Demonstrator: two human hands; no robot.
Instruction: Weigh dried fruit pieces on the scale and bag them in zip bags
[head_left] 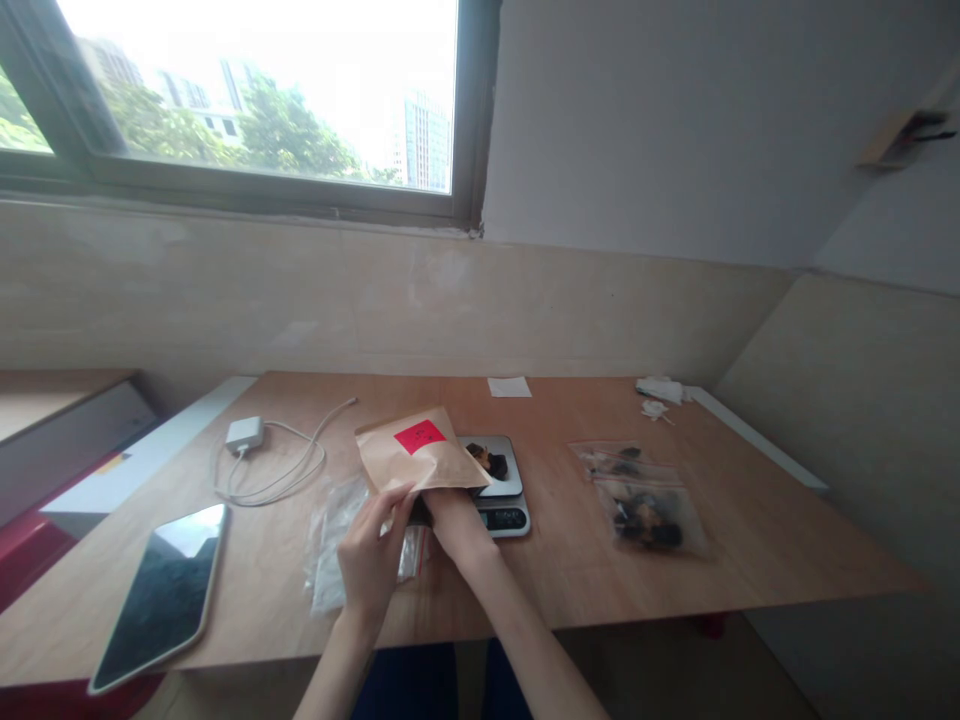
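My left hand (pixel 373 545) pinches the near edge of a brown paper bag (pixel 382 465) that carries a red label (pixel 419 436). The bag lies tilted, its mouth toward me. Into that mouth reaches my right hand (pixel 452 520); its fingers are hidden inside. Partly behind the bag stands a kitchen scale (pixel 513 480) with a dark display (pixel 504 519). Dark and orange-brown dried pieces (pixel 491 461) rest on its plate. Beneath my left hand are clear plastic bags (pixel 334 550), one with a red zip strip.
Right of the scale lie zip bags (pixel 652 515) holding dark dried pieces. A tablet (pixel 165 590) is at the table's left front, with a white charger (pixel 244 434) and its cable behind. A white paper (pixel 509 387) and crumpled tissue (pixel 660 390) lie along the back.
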